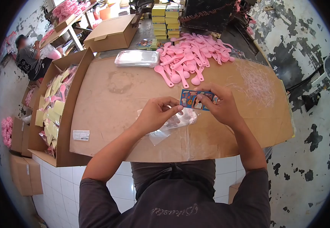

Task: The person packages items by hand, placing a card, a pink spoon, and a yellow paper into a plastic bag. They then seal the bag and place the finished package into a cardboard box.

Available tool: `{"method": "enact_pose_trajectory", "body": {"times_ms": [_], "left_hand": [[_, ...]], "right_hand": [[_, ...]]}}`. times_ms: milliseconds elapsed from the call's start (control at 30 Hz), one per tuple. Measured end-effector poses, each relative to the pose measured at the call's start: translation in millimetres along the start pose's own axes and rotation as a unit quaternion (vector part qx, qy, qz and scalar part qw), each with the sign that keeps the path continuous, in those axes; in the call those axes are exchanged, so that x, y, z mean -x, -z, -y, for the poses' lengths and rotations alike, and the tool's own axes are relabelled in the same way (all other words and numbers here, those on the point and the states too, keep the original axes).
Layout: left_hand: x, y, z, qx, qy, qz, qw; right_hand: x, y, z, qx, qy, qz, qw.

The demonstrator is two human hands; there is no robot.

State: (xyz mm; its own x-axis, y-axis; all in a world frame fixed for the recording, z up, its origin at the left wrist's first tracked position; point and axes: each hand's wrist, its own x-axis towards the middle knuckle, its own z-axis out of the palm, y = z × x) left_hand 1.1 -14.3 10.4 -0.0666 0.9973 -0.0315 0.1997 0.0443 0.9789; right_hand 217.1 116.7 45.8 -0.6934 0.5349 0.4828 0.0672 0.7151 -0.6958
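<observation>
1. Pinching a card (pixel 193 99) by its right end, the right hand (pixel 220 108) has thumb and fingers closed tight on it, the printed side facing up.
2. The left hand (pixel 155 114) is curled in a narrow grip on a clear bag (pixel 176 121), its fingertips just beside the card's left edge.
3. The card sits between the two hands, near the middle of the board (pixel 111 102) and just over the bag.
4. The bag lies crumpled on the board under the left fingers, one loose corner trailing toward the person. Whether anything is inside it, I cannot tell.
5. The board is a wide brown cardboard sheet in front of the person, with a white label (pixel 81 135) near its left corner.
6. On the far side there's a heap of pink spoons (pixel 191 57), well apart from the hands, with a few strays pointing toward the card.
7. Just left of the spoons lies a flat stack of clear sleeves (pixel 137 58).
8. Behind the spoons stand yellow stacks (pixel 165 19), and left of those a closed carton (pixel 111 32).
9. Thin pale strands (pixel 256 81) are scattered over the board's right part, near the right hand.
10. Along the board's left edge an open box (pixel 68 110) holds yellow and pink packets (pixel 53 110).
11. Far off at upper left, another person (pixel 28 57) in a dark shirt sits among more boxes.
</observation>
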Motion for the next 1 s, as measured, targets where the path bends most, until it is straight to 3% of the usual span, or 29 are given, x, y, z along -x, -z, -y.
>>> {"method": "enact_pose_trajectory", "body": {"times_ms": [100, 400, 500, 667, 767, 867, 1000], "left_hand": [[-1.4, -3.6, 7.8, 0.107, -0.012, -0.005, 0.994], [-3.6, -7.4, 15.0, 0.052, -0.030, 0.005, 0.998], [-3.7, -5.9, 11.2, 0.127, -0.029, -0.002, 0.992], [0.1, -7.8, 8.1, -0.002, -0.027, 0.003, 1.000], [-1.9, -8.4, 11.7, 0.007, -0.035, -0.017, 0.999], [-5.3, -3.3, 13.5, 0.065, -0.035, -0.051, 0.996], [-5.7, -8.9, 17.3, 0.089, -0.064, -0.048, 0.993]], "right_hand": [[1.1, 6.7, 1.9, 0.026, 0.001, 0.043, 0.999], [-9.3, 5.8, 6.1, 0.067, 0.046, 0.150, 0.985], [-14.5, 8.6, 6.2, 0.055, 0.020, 0.143, 0.988], [-11.7, -2.5, -3.5, 0.031, 0.064, 0.203, 0.977], [-10.9, -10.9, -1.0, 0.040, 0.051, 0.121, 0.991], [-12.0, 2.2, -12.4, -0.058, -0.103, 0.094, 0.989], [-3.8, -5.9, -25.4, -0.102, -0.108, 0.128, 0.981]]}}
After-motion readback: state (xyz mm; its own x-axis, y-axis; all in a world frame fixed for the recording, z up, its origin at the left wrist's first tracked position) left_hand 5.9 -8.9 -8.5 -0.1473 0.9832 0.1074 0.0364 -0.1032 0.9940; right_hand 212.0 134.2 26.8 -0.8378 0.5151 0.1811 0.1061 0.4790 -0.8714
